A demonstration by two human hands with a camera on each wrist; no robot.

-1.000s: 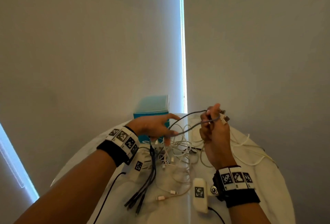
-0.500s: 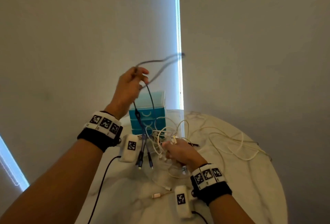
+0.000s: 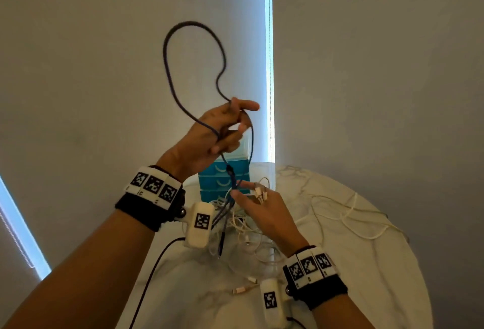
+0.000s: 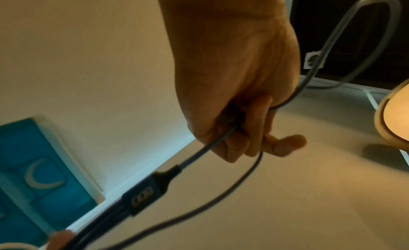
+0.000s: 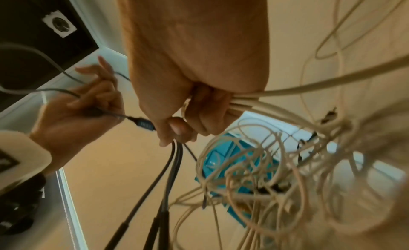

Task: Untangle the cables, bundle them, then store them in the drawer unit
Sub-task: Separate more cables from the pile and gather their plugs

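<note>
Overhead, dark braided multi-head cable (image 3: 167,66) gripped in left hand (image 3: 209,134), loop held high, splitter hanging down toward right hand (image 3: 264,210). Dark tails pinched there with white tangled cables (image 3: 340,213), just above marble worktop (image 3: 379,263); teal drawer unit (image 3: 222,179) behind.

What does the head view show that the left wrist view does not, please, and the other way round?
Only the head view shows the round table, the white cables on it, and the right hand holding white plugs while pinching the dark cable's thin ends. Only the left wrist view shows the splitter block close up and a wall socket. Both show the left hand gripping the dark cable, its loop above it, and the teal drawer unit.
</note>
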